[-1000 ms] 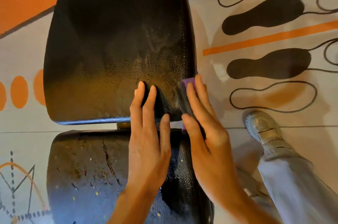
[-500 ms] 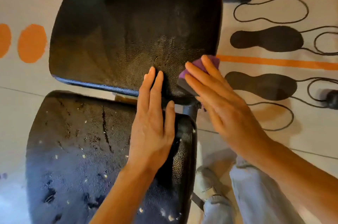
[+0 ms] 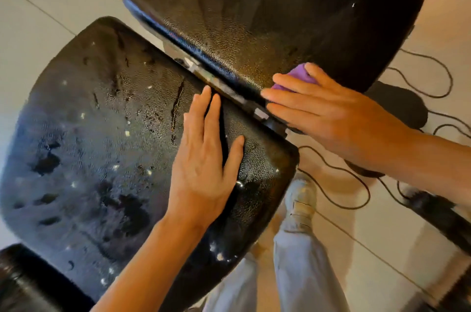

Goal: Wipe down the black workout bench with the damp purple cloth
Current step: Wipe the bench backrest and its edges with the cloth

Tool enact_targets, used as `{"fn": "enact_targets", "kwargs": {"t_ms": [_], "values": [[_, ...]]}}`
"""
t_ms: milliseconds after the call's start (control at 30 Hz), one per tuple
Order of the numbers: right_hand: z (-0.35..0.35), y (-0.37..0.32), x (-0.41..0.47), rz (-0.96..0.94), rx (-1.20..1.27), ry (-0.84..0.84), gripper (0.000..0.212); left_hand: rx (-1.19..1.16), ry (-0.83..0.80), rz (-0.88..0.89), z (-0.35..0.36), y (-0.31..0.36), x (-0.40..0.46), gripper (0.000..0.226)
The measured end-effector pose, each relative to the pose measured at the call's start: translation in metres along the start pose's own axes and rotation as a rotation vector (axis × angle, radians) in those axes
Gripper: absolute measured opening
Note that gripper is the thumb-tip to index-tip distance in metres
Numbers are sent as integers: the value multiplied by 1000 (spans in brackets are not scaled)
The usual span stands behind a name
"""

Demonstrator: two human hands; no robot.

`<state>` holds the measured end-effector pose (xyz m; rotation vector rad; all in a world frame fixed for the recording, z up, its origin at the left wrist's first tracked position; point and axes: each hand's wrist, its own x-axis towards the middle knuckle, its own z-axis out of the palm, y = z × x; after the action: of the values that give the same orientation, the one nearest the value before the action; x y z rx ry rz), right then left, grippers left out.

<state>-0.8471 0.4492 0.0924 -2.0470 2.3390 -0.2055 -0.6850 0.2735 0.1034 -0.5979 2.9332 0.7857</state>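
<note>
Purple cloth (image 3: 295, 78) under flat right hand (image 3: 328, 110), pressed on far pad (image 3: 254, 18) edge to wipe; left hand (image 3: 204, 153) open, flat, bracing near seat (image 3: 102, 146).

A single head camera looks steeply down from above and close in, wide-angled so the edges bend. It faces the bench (image 3: 254, 31) and the floor (image 3: 38, 18) around it; both forearms enter from the bottom edge and right edge, and the person's leg (image 3: 300, 260) shows below.
</note>
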Motion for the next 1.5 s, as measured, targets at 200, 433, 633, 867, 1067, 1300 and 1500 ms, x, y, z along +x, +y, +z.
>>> {"fn": "enact_targets", "kwargs": {"t_ms": [200, 433, 633, 867, 1067, 1300, 1500], "values": [[-10, 1, -7, -60, -136, -197, 64, 46, -10, -1, -1, -1, 1, 66], [-27, 10, 28, -198, -96, -232, 51, 7, -6, -29, -1, 0, 2, 67], [-4, 15, 170, -218, -188, -225, 55, 58, -16, -48, -1, 4, 5, 68], [-8, 0, 76, -200, -154, -305, 48, 75, -7, -65, -6, 8, 6, 67], [-21, 21, 97, -325, -101, -367, 46, 117, 100, -214, -33, -13, 16, 67], [5, 19, 269, -176, -136, -172, 34, 122, 142, -330, -57, -54, 48, 69], [-25, 7, 94, -273, -123, -386, 47, 182, 161, -293, -57, -58, 50, 70]]}}
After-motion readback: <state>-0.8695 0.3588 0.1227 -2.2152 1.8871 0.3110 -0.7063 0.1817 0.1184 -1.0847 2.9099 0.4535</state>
